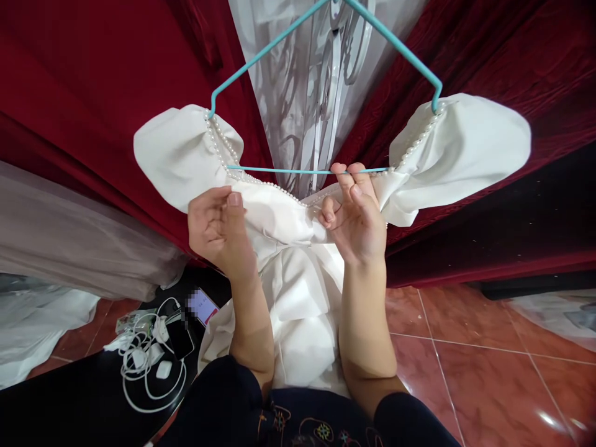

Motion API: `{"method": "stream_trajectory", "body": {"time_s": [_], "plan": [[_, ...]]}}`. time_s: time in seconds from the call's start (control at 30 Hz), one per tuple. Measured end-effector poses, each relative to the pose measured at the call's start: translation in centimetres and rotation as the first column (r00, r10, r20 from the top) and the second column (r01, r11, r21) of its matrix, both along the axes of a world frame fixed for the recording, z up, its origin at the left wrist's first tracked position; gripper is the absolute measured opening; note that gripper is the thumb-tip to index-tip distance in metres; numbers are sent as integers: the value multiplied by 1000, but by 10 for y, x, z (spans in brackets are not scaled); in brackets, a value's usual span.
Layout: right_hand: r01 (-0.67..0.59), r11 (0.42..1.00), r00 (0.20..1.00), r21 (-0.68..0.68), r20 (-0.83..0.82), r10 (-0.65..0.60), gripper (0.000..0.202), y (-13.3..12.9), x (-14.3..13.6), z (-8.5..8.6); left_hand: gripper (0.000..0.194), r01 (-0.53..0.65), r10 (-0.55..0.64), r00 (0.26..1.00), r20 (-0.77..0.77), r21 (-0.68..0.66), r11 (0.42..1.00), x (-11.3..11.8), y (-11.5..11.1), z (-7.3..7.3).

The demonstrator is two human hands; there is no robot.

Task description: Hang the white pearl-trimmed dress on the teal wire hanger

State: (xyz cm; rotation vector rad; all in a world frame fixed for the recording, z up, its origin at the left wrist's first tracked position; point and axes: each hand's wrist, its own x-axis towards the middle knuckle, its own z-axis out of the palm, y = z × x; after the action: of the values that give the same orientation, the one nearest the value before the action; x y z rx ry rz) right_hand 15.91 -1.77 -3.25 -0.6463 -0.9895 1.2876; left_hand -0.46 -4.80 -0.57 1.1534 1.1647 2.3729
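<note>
A white dress [274,214] with puffed sleeves and pearl-beaded edging hangs in front of me on a light-blue hanger [395,43]. At the left side of its bodice is my left hand [216,230], closed, thumb against curled fingers. Anything it pinches is too small to make out. My right hand [356,217] is raised palm toward me before the right part of the neckline. Two of its fingertips reach the hanger's lower bar, the thumb is close to them, and the other fingers curl in. What lies between thumb and fingers cannot be made out.
Dark red drapes [116,74] flank a white ornate metal frame [333,81] behind the dress. On a black surface [60,397] at lower left lie white cables [139,354], a dark phone [180,338] and a lit screen [202,306]. Red tiles [470,360] cover the floor.
</note>
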Motion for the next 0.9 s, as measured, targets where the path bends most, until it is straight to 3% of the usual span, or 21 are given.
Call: {"method": "stream_trajectory", "body": {"time_s": [0.1,0.17,0.23,0.3,0.4,0.53,0.77,0.9], "plan": [[22,1000,999,7,32,-23,32,-3,-2,3,38,-147,149,975,-168,21,989,-3,12,7],[46,999,998,4,30,-46,31,-5,-1,5,62,-109,100,977,-190,-41,993,-7,24,9],[66,998,998,1,17,-66,30,-6,-1,7,74,-29,19,992,-125,-78,997,-11,37,10],[81,997,997,5,1,-81,27,-6,1,8,69,0,-6,990,-138,-45,999,-16,48,11],[88,996,996,19,-27,-88,23,-5,5,11,54,-21,51,955,-293,104,994,-26,59,14],[27,999,1000,-16,-1,-27,31,-4,13,15,57,-8,77,946,-316,214,977,-46,66,25],[26,1000,995,2,95,-26,31,-6,17,15,49,-35,47,970,-237,54,998,-90,82,38],[56,998,993,31,106,-59,26,-7,14,16,44,18,-19,999,-34,-54,998,-101,94,38]]}}
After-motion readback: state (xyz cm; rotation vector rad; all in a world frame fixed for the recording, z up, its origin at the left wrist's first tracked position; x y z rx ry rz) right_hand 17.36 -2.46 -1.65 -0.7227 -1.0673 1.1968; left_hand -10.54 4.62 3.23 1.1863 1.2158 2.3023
